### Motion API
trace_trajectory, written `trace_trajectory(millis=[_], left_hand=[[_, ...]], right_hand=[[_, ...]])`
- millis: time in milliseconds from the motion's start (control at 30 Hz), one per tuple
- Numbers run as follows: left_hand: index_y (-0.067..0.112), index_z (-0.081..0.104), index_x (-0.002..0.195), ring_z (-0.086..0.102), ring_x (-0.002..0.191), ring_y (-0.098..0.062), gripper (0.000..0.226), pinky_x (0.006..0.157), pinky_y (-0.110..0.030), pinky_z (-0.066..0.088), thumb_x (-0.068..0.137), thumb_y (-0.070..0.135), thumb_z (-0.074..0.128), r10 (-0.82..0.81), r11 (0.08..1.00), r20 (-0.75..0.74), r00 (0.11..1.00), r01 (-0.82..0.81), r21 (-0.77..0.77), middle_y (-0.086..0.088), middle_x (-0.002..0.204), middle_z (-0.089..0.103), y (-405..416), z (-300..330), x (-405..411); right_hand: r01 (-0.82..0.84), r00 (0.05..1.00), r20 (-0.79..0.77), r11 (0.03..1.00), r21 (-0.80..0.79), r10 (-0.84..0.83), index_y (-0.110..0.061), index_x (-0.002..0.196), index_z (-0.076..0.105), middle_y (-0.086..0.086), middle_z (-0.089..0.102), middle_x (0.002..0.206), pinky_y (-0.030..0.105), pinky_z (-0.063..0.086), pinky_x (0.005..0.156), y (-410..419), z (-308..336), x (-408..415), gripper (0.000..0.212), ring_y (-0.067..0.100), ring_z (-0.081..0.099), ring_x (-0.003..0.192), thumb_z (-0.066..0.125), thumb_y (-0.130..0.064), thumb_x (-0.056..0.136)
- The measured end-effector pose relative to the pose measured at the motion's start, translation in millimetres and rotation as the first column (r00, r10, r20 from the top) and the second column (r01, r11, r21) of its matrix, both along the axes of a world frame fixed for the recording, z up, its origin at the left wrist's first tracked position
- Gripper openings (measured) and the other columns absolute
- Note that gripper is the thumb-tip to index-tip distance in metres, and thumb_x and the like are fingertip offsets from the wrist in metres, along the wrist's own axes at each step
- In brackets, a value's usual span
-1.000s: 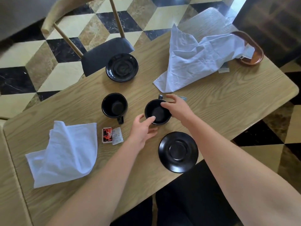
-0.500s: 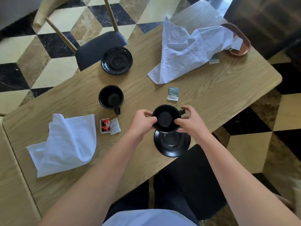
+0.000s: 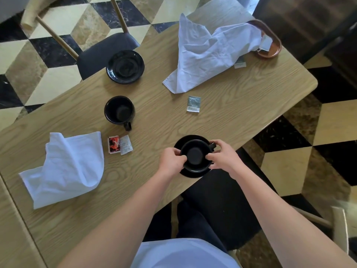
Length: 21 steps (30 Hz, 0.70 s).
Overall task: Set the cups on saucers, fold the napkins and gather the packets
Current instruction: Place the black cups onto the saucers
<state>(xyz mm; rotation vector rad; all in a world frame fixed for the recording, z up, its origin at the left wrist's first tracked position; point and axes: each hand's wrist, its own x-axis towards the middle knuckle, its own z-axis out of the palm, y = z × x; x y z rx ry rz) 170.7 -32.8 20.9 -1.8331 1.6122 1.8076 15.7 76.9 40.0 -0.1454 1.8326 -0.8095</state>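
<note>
**Seating the first cup on its saucer**

Head view: I have the round black ceramic cup (image 3: 195, 156) between both hands, over the black glossy saucer (image 3: 180, 141) at the near edge of the light wooden desk (image 3: 241, 105). Whether its base already rests in the saucer's well I cannot tell. To do this well I judge I should lower it level, centre it, and let go only once it sits flat, since the saucer lies close to the desk's edge.

My left hand (image 3: 171, 161) curls on the cup's left rim, fingers (image 3: 178, 154) pinched on it. My right hand (image 3: 224, 158) grips the right rim beside the handle, also closed on the cup.

Beyond this saucer, to the left, stand the second black cup (image 3: 119, 110) and, farther off, the empty black saucer (image 3: 125, 66), apart from each other.
</note>
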Motion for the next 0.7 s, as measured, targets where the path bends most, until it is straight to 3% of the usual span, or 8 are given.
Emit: trace_trajectory(millis=[233,367,533,700], left_hand=[[0.021,0.065,0.079,0.074,0.079,-0.022,0.015,0.077,-0.044,0.063,0.080,0.006,0.065,0.025,1.000,-0.005,1.000,-0.025,0.005,-0.005,0.084,0.073,-0.6,-4.9,3.7],[0.021,0.064,0.080,0.073,0.083,-0.021,0.018,0.078,-0.042,0.063,0.083,0.003,0.064,0.029,0.999,-0.011,1.000,-0.029,0.013,-0.005,0.087,0.072,-2.5,-5.4,3.4],[0.018,0.066,0.081,0.072,0.089,-0.023,0.017,0.079,-0.041,0.063,0.085,0.002,0.063,0.034,0.999,-0.034,0.999,-0.033,0.027,-0.008,0.093,0.072,-3.8,-3.6,-6.3],[0.022,0.064,0.074,0.071,0.088,-0.022,0.026,0.079,-0.040,0.063,0.088,0.001,0.062,0.037,0.999,-0.023,0.999,-0.037,0.022,-0.005,0.087,0.071,-4.2,-7.4,4.1]], right_hand=[[-0.005,1.000,0.012,1.000,-0.001,0.005,-0.027,0.132,0.055,0.011,0.071,0.103,0.035,0.065,0.066,-2.2,-6.7,0.4,0.060,0.025,0.072,0.094,0.069,0.002,0.082],[-0.025,1.000,-0.006,1.000,-0.006,0.025,-0.027,0.135,0.053,0.009,0.070,0.103,0.029,0.063,0.062,-1.8,-7.0,1.3,0.062,0.023,0.072,0.093,0.069,0.001,0.083],[0.006,1.000,-0.023,1.000,-0.013,-0.007,-0.027,0.135,0.053,0.011,0.070,0.105,0.034,0.065,0.069,-0.7,-6.8,-6.2,0.060,0.025,0.072,0.096,0.068,0.000,0.083],[0.001,1.000,0.002,1.000,-0.008,-0.001,-0.030,0.132,0.054,0.010,0.070,0.103,0.027,0.061,0.059,-2.1,-10.6,3.7,0.058,0.024,0.073,0.093,0.070,0.000,0.084]])
